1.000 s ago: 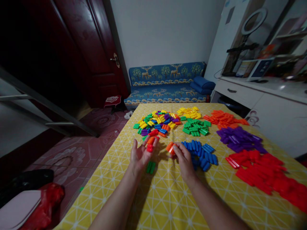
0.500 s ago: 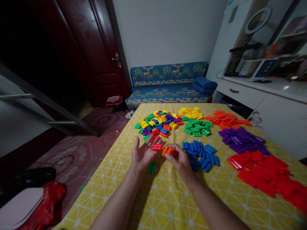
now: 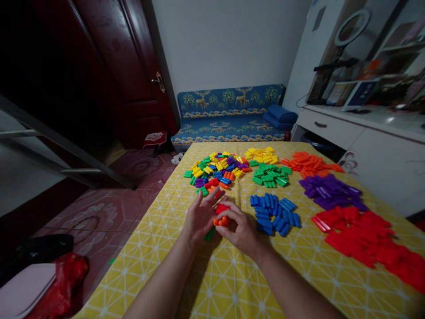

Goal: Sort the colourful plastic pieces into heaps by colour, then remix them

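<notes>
Left hand: fingers extended and spread, palm turned toward the right hand; it grips nothing.

Right hand: fingers curled inward, with the tips pinching the orange blocks. These blocks sit between the two hands, against the left palm.

Red block: just above the orange blocks, between the fingertips of both hands. Which hand carries it cannot be determined.

Green blocks: on the tablecloth, directly below the left fingers.

Blue pile: just beyond the right knuckles, apart from them.

Mixed pile: ahead of the left fingertips, near but not touching.
</notes>
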### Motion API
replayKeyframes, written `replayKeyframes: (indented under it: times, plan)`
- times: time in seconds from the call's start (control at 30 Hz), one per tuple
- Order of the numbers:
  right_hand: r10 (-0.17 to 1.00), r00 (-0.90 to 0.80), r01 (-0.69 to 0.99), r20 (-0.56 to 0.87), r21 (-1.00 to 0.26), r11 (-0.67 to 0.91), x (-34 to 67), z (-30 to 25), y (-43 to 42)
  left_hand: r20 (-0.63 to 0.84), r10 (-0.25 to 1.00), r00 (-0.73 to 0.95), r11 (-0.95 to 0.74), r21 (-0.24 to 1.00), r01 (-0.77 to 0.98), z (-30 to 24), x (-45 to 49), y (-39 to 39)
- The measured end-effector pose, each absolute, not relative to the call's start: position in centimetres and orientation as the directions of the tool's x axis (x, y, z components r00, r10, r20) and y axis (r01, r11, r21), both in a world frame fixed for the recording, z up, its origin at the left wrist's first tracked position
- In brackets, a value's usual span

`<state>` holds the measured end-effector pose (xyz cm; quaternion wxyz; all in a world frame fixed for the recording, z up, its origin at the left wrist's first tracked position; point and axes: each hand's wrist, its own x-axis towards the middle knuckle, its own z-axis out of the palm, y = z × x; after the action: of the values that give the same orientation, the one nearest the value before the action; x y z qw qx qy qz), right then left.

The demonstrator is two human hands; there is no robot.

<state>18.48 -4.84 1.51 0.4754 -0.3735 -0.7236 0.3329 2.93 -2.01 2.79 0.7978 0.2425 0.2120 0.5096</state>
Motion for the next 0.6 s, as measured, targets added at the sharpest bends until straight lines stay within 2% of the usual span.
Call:
replayKeyframes:
  times: [0.1, 0.17, 0.33, 0.5, 0.6]
  plan:
    - [0.9, -0.189, 0.03, 0.393, -0.914, 0.406, 18.7, 1.4, -4.7, -0.086, 0.951, 0.297, 0.271, 0.695, -0.666, 2.5, 3.3, -1.9]
    - [0.941, -0.145, -0.146, 0.306, -0.947, 0.286, 18.9, 1.1, -4.4, -0.069, 0.972, 0.224, 0.195, 0.768, -0.61, 2.1, 3.6, -1.7]
    - [0.989, -0.111, -0.515, 0.102, -0.856, 0.031, 19.4, 0.5, -3.9, 0.006, 0.997, 0.078, 0.031, 0.884, -0.466, 1.3, 4.0, -1.6]
    - [0.997, -0.022, -0.621, 0.076, -0.783, 0.046, 19.3, 0.6, -3.8, 0.086, 0.986, -0.144, -0.136, 0.911, -0.389, 1.5, 5.9, -3.4]
    - [0.992, 0.089, -0.627, 0.088, -0.769, 0.124, 19.4, 0.7, -3.7, 0.106, 0.985, -0.135, -0.156, 0.878, -0.452, 1.7, 7.9, -5.0]
